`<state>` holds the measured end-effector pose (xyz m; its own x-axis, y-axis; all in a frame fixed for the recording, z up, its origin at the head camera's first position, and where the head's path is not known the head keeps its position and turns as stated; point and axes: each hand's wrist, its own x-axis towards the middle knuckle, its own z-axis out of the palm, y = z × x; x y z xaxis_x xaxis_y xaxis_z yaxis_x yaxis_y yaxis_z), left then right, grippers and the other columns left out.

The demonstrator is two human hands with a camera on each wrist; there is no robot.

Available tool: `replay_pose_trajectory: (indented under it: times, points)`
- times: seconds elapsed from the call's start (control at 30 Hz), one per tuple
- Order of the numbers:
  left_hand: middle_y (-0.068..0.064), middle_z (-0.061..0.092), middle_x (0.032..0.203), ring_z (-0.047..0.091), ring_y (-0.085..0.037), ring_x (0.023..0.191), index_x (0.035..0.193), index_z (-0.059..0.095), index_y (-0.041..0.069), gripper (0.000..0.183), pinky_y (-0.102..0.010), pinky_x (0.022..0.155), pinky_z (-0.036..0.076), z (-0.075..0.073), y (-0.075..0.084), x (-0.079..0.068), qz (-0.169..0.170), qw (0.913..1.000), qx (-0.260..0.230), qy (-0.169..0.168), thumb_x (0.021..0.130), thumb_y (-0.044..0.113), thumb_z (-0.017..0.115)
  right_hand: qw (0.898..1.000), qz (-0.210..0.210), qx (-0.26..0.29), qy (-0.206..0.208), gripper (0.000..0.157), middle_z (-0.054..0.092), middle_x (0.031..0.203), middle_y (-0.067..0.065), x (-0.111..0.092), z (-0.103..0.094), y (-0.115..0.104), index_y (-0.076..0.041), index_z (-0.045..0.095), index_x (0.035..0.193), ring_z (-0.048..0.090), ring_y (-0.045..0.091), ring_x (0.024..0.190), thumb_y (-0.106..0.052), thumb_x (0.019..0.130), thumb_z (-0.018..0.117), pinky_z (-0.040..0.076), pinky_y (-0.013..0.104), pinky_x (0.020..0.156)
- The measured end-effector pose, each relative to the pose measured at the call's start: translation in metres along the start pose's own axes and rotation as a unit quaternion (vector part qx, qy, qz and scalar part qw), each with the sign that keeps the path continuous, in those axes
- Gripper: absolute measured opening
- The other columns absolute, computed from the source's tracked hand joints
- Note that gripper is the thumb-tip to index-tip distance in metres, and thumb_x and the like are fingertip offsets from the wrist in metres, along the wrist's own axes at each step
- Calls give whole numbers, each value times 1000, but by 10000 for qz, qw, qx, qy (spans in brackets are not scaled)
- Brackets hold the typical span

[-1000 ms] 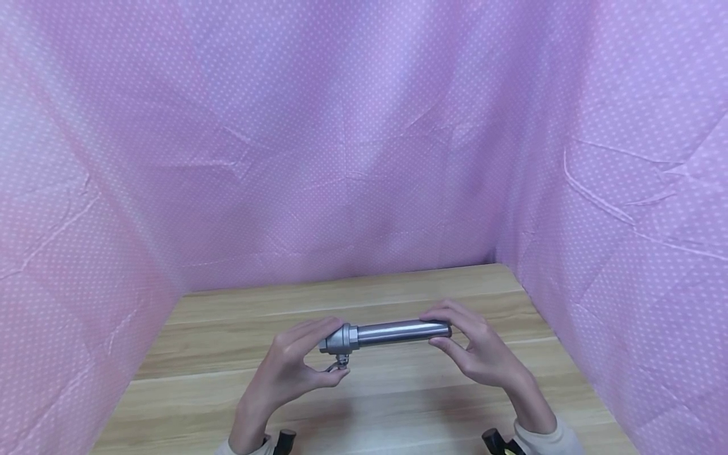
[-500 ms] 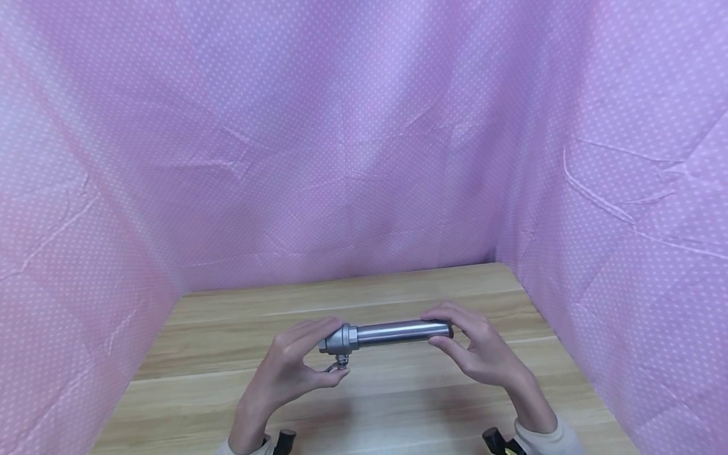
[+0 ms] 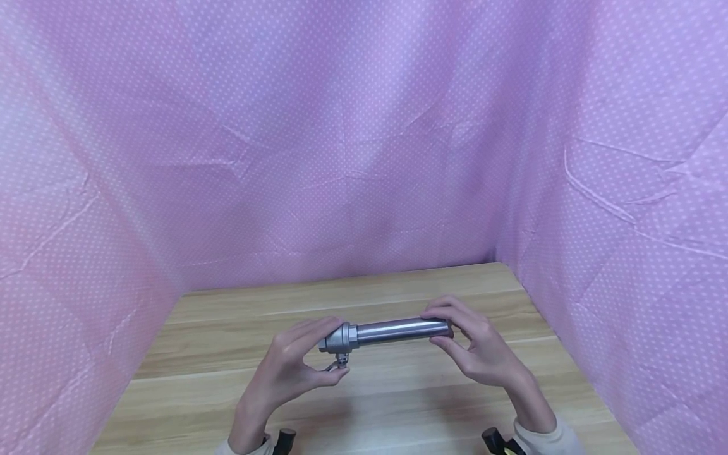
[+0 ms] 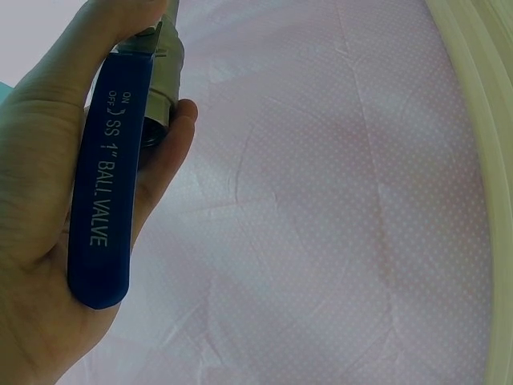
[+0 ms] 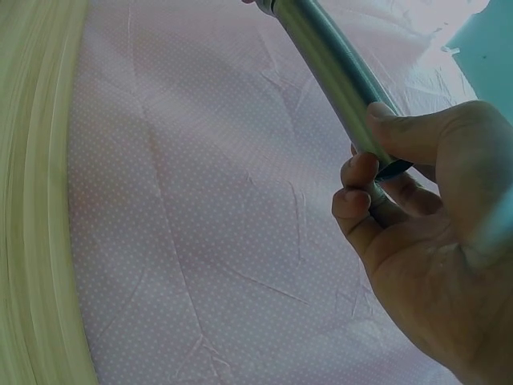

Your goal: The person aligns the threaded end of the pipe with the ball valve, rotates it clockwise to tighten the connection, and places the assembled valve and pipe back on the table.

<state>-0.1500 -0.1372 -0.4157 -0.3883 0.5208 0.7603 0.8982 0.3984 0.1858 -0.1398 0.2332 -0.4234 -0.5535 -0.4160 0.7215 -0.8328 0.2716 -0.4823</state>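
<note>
A steel ball valve (image 3: 339,340) is joined end to end with a smooth metal pipe (image 3: 392,331), and both are held up above the table, nearly level. My left hand (image 3: 290,362) grips the valve, fingers on its far side and thumb by the stem. In the left wrist view the valve's blue lever handle (image 4: 104,176) lies along the palm, printed "SS 1" BALL VALVE" with ON and OFF marks. The pipe's free end is pinched between thumb and fingers of my right hand (image 3: 478,347). In the right wrist view the pipe (image 5: 333,68) slants toward that hand (image 5: 437,233).
Below the hands is a wood-grain table (image 3: 227,392). Pink polka-dot cloth (image 3: 341,158) hangs behind it and along both sides. Black pieces of the wrist gear (image 3: 284,440) show at each cuff.
The pipe has turned slightly about its own length in my right hand, whose fingers have shifted a little on it. My left hand and the valve stay in place.
</note>
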Motion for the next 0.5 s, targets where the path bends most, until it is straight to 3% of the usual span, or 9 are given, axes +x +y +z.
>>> replay_pose_trajectory:
  times: [0.5]
  points:
    - [-13, 87, 121, 86, -29, 102, 136, 77, 2, 86, -29, 101, 73, 1, 0, 0, 41, 10000, -28, 18, 57, 10, 108, 9998, -188, -87, -21, 53, 74, 122, 5, 0, -1, 2, -4, 72, 137, 61, 4, 91, 15, 88, 82, 53, 14, 72]
